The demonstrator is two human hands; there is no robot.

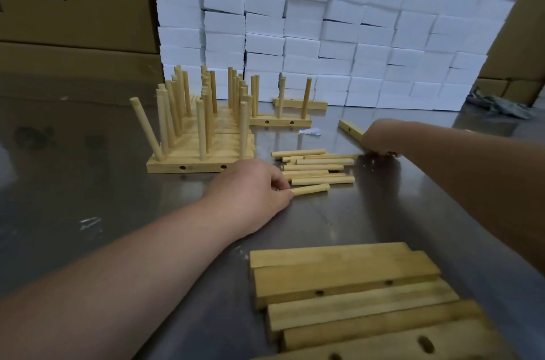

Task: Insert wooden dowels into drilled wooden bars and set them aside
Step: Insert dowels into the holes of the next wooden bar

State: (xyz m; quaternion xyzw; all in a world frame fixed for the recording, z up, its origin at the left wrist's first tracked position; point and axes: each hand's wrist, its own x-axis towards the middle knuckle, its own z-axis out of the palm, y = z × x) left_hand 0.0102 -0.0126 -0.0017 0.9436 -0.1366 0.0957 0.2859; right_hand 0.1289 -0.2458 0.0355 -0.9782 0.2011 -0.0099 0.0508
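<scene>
Blank bars (345, 277), at least 5, stacked flat on the camera side of the dowel pile (315, 166). Drilled holes show on their edges and none has a dowel in it. All on a metal table (88, 168).

Left hand (250, 182) is at the pile's near-left corner, thumb and fingertips pinching the end of 1 dowel (311, 189). That dowel lies flat on the table, just camera-side of the pile. Not lifted yet.

Right hand (380, 138) is just right of the pile, fingers curled down over the near end of 1 bar (349, 129). The bar's far end sticks out behind the pile's right end. Grip looks closed on it, but the palm side is hidden.

Finished bars (200, 153) sit left of and behind the pile, packed side by side with dowels upright; 1 front dowel leans left. 2 more bars (280, 121) with dowels stand behind the pile. White foam blocks (324, 20) are stacked far behind the pile.

Progress: roughly mid-batch. A good cluster is done and set aside. Left to do: the bar in hand, the blank stack, about 10 loose dowels. Current step reads as fetching a dowel and a bar for the next insertion.
</scene>
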